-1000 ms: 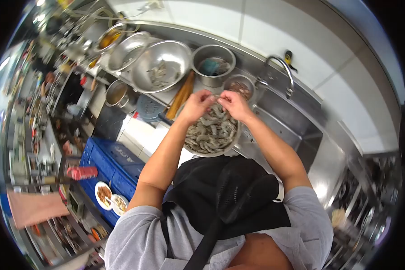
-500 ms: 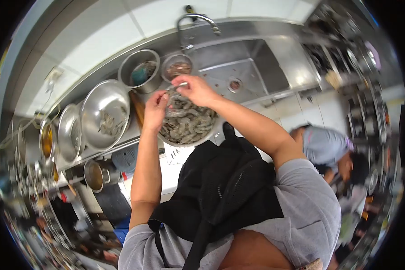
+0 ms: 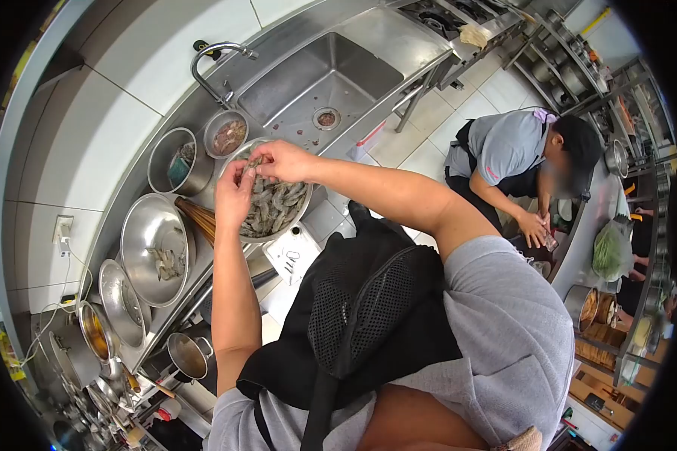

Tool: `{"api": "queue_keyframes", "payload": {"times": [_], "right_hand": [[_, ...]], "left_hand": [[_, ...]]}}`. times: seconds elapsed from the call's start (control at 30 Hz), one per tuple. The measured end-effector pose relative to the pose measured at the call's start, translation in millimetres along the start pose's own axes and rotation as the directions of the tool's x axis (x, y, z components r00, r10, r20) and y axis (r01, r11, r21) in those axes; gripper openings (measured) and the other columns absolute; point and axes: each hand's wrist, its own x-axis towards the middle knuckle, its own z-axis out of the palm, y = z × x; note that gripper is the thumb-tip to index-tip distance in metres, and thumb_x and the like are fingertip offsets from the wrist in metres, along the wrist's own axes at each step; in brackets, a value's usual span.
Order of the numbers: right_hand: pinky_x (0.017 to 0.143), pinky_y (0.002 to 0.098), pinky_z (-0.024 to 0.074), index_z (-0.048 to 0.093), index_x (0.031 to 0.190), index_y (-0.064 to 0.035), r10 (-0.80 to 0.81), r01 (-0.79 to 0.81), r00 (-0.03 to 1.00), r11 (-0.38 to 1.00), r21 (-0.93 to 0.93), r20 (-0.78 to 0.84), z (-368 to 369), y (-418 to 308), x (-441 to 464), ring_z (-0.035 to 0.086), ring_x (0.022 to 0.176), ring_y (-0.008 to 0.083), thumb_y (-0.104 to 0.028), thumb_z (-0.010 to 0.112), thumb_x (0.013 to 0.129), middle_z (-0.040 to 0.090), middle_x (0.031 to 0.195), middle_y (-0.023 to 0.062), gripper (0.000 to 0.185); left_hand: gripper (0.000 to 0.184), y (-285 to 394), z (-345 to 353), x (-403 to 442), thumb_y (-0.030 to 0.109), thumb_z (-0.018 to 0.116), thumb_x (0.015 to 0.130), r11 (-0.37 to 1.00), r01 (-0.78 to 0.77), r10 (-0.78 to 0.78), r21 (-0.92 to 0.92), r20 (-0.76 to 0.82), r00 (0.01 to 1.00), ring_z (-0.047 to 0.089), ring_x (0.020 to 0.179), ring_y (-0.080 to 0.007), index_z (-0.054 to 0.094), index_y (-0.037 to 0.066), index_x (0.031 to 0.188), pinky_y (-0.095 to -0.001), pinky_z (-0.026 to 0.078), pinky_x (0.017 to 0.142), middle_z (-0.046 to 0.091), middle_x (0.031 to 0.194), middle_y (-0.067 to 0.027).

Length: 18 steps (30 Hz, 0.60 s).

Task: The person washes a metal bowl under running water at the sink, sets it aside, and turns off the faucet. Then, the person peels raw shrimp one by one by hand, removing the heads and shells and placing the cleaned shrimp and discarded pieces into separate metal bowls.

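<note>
Both hands meet over a large metal bowl (image 3: 299, 220) heaped with grey raw shrimp (image 3: 277, 204). The fingers of my left hand (image 3: 235, 194) are pinched on one shrimp (image 3: 255, 163) above the heap. My right hand (image 3: 286, 160) grips the same shrimp from the other side, thumb and fingers closed; fingers partly cover it. Behind them stands a small steel bowl (image 3: 210, 126) of reddish-brown scraps. To the left, a wide steel bowl (image 3: 144, 225) contains a few shrimp (image 3: 167, 260).
A deep steel pot (image 3: 158, 179) holding something green stands beside the scraps bowl. The sink (image 3: 286, 90) with its faucet (image 3: 200, 71) is beyond. Wooden sticks (image 3: 197, 218) lie between the bowls. A co-worker (image 3: 504, 150) bends over at the right. More bowls line the counter's left.
The camera view has turned, so the sink and bowls appear shifted left and tilted, and the co-worker shows more fully. My hands stay together over the shrimp bowl.
</note>
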Motion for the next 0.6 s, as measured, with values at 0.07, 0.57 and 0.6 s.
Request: {"api": "queue_keyframes", "payload": {"times": [0.07,0.57,0.6], "right_hand": [[0.066,0.0331,0.0517,0.065,0.115,0.0010,-0.004,0.004,0.999,1.000,0.001,-0.043,1,4,-2,0.063,0.069,0.0160,-0.011,0.069,0.089,0.069,0.084,0.0096,0.029],[0.075,0.0397,0.0494,0.055,0.124,-0.0034,0.009,-0.013,0.971,1.000,-0.013,-0.240,10,13,-5,0.063,0.084,0.0236,-0.023,0.075,0.085,0.065,0.089,0.0132,0.048],[0.075,0.0397,0.0494,0.055,0.124,-0.0034,-0.001,-0.002,0.974,1.000,-0.012,-0.225,11,10,-4,0.063,0.084,0.0236,-0.023,0.075,0.085,0.065,0.089,0.0132,0.048]], "left_hand": [[0.013,-2,2,0,0.007,0.060,0.099,0.997,-0.060,0.061,0.043,-0.013,0.998,0.052,0.072,-0.0072,0.059,0.001,0.110,-0.0233,0.044,0.066,0.061,0.083,0.0006],[0.013,-3,7,-4,0.008,0.058,0.099,0.991,-0.131,0.133,0.022,-0.141,0.981,0.054,0.078,-0.0067,0.058,0.002,0.111,-0.0236,0.046,0.069,0.062,0.091,0.0002],[0.013,-1,7,-5,0.009,0.059,0.100,0.994,-0.105,0.103,-0.003,-0.167,0.981,0.054,0.077,-0.0068,0.058,0.002,0.111,-0.0236,0.046,0.069,0.062,0.091,0.0001]]}}
